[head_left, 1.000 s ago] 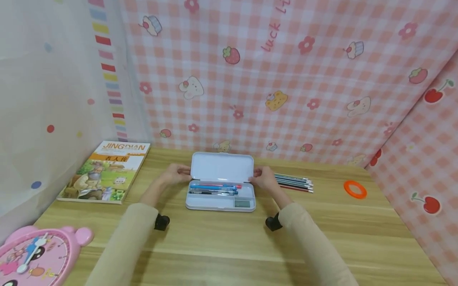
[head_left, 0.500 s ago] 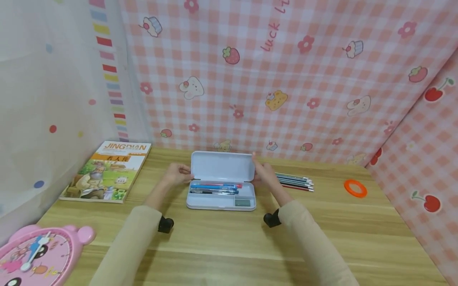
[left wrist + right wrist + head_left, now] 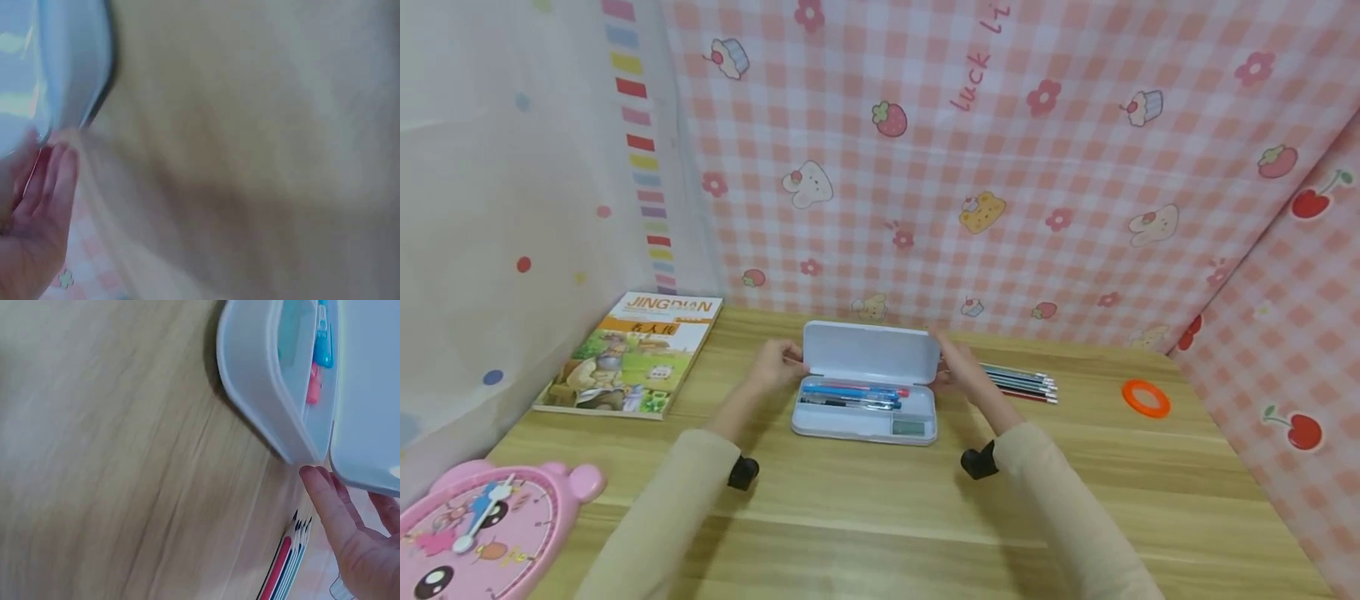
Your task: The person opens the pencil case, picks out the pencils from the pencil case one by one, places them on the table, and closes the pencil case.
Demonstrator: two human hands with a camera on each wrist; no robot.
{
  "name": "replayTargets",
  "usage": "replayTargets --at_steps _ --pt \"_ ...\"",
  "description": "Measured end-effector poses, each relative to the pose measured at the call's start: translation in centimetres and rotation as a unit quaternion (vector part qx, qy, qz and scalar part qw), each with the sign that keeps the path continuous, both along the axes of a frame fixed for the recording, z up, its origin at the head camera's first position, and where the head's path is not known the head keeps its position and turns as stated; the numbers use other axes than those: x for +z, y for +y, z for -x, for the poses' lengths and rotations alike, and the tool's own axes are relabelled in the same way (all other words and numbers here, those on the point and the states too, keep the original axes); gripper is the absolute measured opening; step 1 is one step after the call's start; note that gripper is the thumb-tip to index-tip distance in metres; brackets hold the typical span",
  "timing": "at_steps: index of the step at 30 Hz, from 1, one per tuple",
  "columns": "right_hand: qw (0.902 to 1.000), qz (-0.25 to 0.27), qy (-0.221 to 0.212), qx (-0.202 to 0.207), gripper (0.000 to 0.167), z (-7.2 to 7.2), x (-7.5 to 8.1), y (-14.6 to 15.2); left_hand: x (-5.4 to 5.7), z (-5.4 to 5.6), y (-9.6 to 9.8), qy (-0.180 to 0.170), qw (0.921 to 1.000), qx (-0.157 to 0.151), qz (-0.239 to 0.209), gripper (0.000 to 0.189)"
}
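A white pencil case (image 3: pixel 842 427) lies on the wooden table, its hinged lid (image 3: pixel 871 350) raised at the back. Several pens (image 3: pixel 853 393) lie in its long compartment, and a grey-green block (image 3: pixel 908 427) sits in the small front right one. At the case's back left corner my left hand (image 3: pixel 775 364) pinches the edge near the hinge, thumb inside and fingers behind. My right hand (image 3: pixel 961 367) is at the right end. Its straight fingers touch the case's back right corner (image 3: pixel 312 456), while the thumb stands behind the lid's edge, partly hidden.
Several sharpened pencils (image 3: pixel 1018 383) lie just right of my right hand. Further right is an orange ring (image 3: pixel 1146 398). A picture book (image 3: pixel 632 358) lies at the back left, a pink toy clock (image 3: pixel 482 533) at the front left. Patterned cloth (image 3: pixel 880 208) hangs behind the table.
My right thumb has moved up from the hinge to the lid's upper right corner. The lid now stands a little steeper. My left hand has stayed at the left corner.
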State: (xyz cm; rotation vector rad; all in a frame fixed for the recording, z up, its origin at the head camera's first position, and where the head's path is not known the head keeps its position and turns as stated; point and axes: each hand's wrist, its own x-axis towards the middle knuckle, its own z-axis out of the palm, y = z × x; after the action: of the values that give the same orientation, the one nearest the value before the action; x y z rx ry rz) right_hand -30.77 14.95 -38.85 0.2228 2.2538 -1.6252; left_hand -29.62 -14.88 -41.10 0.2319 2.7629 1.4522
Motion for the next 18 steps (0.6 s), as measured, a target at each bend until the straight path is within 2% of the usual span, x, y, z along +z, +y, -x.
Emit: replayTargets --at_steps 3,5,7,10,12,14,15,16,17,18 --pt "1.0000 0.000 0.008 0.003 0.070 0.1 -0.3 0.2 0.9 0.1 -0.4 -0.015 0.9991 -0.040 -0.007 0.031" --pt "0.9997 -0.004 0.023 0.001 0.063 0.2 -0.6 0.4 0.7 0.9 -0.8 -0.022 0.9971 -0.071 -0.014 0.039" --pt "0.9991 -0.014 0.039 0.003 0.062 0.6 -1.2 0.6 -1.6 3.0 -1.6 -0.025 0.9933 -0.109 -0.030 0.048" --pt "0.9969 -0.013 0.071 0.032 0.070 3.4 -4.1 1.9 -7.5 7.7 -3.1 0.000 0.9894 -0.143 -0.028 0.053" --pt "0.9957 -0.031 0.074 0.045 0.075 4.2 -4.7 2.2 -11.5 10.6 -4.0 0.026 0.9880 -0.149 -0.031 0.049" --pt "0.9946 -0.051 0.075 0.050 0.077 4.3 -4.5 2.0 -13.6 11.9 -4.2 0.041 0.9895 -0.137 -0.023 0.042" --pt "0.9947 -0.062 0.068 0.047 0.076 3.3 -3.3 1.4 -14.2 12.2 -4.3 0.052 0.9893 -0.133 -0.030 0.039" --pt "0.9945 -0.069 0.064 0.046 0.076 2.6 -2.4 1.0 -13.8 11.9 -4.1 0.048 0.9906 -0.124 -0.032 0.037" --pt "0.9950 -0.077 0.049 0.040 0.075 1.5 -1.0 0.4 -14.0 11.9 -4.1 0.061 0.9893 -0.122 -0.052 0.035" --pt "0.9954 -0.076 0.045 0.037 0.075 0.7 -0.1 0.0 -13.5 11.5 -3.8 0.065 0.9898 -0.113 -0.057 0.035"
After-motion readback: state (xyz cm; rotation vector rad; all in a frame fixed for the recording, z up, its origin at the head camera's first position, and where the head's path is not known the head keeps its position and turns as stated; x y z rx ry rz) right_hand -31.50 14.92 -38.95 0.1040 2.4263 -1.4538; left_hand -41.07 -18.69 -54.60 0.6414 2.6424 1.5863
